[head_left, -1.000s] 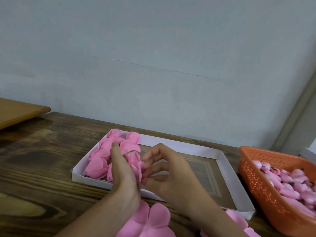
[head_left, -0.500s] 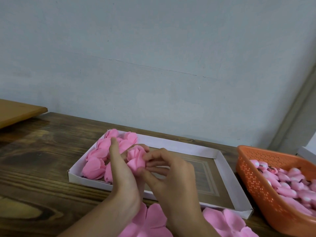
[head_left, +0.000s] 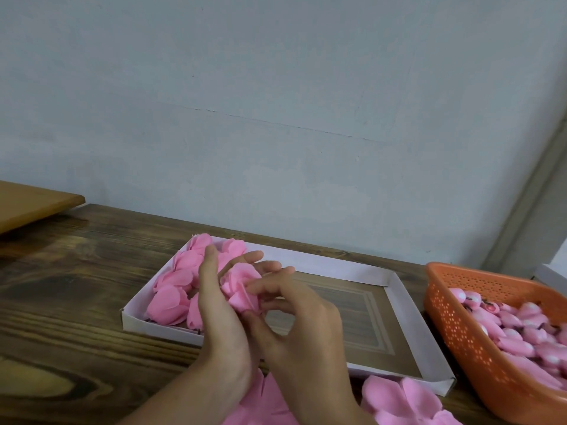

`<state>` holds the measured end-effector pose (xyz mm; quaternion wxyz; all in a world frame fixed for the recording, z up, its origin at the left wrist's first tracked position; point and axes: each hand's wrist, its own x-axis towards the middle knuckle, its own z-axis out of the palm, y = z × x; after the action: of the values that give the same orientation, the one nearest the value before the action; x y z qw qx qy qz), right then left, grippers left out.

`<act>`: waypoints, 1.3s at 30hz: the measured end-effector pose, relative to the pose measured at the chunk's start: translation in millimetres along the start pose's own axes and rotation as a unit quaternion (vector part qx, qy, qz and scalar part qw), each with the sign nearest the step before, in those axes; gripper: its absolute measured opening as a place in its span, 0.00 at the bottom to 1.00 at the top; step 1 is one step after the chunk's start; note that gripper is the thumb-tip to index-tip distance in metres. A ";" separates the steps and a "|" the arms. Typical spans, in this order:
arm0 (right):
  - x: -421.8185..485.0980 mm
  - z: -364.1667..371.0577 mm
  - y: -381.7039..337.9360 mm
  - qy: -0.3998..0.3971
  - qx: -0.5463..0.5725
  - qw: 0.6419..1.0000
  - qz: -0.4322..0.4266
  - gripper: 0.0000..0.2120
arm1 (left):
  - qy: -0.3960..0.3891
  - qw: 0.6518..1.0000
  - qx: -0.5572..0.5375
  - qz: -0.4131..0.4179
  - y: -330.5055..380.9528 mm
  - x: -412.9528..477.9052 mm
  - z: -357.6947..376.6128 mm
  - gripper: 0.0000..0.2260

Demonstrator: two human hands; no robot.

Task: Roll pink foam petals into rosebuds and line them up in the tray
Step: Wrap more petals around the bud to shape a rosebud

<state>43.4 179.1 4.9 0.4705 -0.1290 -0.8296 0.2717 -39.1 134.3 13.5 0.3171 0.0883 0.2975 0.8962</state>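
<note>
Head: rosebuds (head_left: 171, 302) along tray's (head_left: 322, 265) left wall

L hand (head_left: 221, 305) + R hand (head_left: 297, 323) on pink rosebud (head_left: 242, 286), above white tray (head_left: 337, 268) w/ finished buds (head_left: 171, 302) in L end.
</note>
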 end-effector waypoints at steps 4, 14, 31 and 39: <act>-0.3 -0.1 1.3 0.015 -0.025 0.999 -0.028 0.14 | -0.008 1.000 0.001 -0.006 2.1 -2.3 0.8 0.39; 1.2 -0.3 -3.1 -0.015 -0.050 0.998 -0.017 0.18 | -0.051 0.999 -0.006 0.002 0.8 -3.3 2.1 0.27; -0.9 -1.6 -0.6 0.080 -0.194 0.973 -0.096 0.05 | -0.071 0.991 0.109 -0.009 2.1 -4.2 0.5 0.26; 1.6 -2.0 -0.2 0.013 -0.076 0.997 -0.028 0.16 | -0.023 0.996 0.074 -0.052 15.3 9.8 4.9 0.14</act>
<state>44.3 180.4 7.0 0.4775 -0.1444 -0.8451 0.1923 -53.0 133.2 26.1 0.3625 0.1161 0.3598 0.8519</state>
